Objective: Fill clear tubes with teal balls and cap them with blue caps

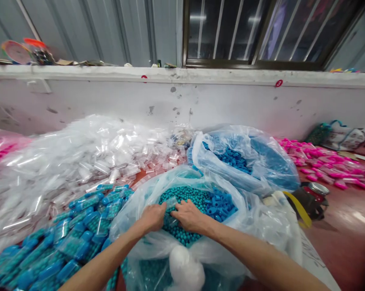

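Note:
A large clear plastic bag (124, 214) stands open in front of me, holding many small teal beads (186, 194) and, on its right side, blue plastic caps (220, 205). Over the beads, my left hand (154, 216) has its fingers closed on the left end of a small clear container (170, 203). My right hand (188, 215) is at the container's right side, fingers bent and pressed close to it. The container's lower part is hard to make out against the beads. Bead-filled containers with blue caps (76, 238) lie heaped left of the bag.
Clear empty containers (88, 153) form a big pile at the back left. Behind the bead bag sits another bag (270, 161) of blue caps. Pink pieces (330, 161) lie at the right, near a jar with a metal lid (317, 190) and a yellow strap (299, 210).

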`<state>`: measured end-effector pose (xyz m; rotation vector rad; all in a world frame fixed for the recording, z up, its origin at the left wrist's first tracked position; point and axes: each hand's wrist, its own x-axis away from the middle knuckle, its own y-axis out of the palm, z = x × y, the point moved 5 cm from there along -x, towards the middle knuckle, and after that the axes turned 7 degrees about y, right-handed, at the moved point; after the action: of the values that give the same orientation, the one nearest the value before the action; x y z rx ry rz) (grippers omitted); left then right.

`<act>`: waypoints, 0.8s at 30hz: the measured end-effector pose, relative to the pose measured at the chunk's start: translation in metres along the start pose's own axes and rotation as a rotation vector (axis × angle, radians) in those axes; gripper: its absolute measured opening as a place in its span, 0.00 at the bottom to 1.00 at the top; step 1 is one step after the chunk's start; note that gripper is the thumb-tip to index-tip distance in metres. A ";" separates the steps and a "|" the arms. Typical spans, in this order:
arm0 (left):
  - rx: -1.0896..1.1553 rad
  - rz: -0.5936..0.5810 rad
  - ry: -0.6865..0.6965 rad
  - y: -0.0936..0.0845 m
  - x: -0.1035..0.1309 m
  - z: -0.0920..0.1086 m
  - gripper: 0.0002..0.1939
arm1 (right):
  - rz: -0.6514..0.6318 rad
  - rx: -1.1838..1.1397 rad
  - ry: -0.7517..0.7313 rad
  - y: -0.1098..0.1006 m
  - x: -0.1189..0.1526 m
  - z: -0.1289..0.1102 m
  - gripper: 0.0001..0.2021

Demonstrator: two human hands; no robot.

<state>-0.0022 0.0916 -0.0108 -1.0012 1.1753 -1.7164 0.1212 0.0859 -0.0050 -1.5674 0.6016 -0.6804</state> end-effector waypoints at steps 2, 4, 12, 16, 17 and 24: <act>-0.008 0.006 0.026 -0.005 -0.002 0.003 0.20 | 0.015 -0.052 0.076 0.002 0.002 0.006 0.09; 0.000 0.049 0.026 -0.011 -0.005 0.004 0.20 | 0.043 -0.189 0.171 0.001 0.006 0.016 0.08; 0.159 0.303 -0.035 -0.015 -0.005 0.024 0.19 | 0.237 -1.056 0.366 0.002 0.020 0.040 0.06; 0.672 0.290 0.036 -0.002 -0.009 0.045 0.18 | 0.076 -1.416 0.412 0.016 0.024 0.028 0.11; 0.785 0.277 0.019 0.002 -0.010 0.049 0.18 | 0.038 -1.432 0.402 0.018 0.026 0.023 0.11; 0.381 0.190 0.001 0.008 0.003 0.052 0.10 | 0.140 -0.733 0.331 0.011 0.042 0.027 0.11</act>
<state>0.0457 0.0711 -0.0053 -0.6359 0.8672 -1.7026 0.1697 0.0732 -0.0139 -2.0670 1.3022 -0.6514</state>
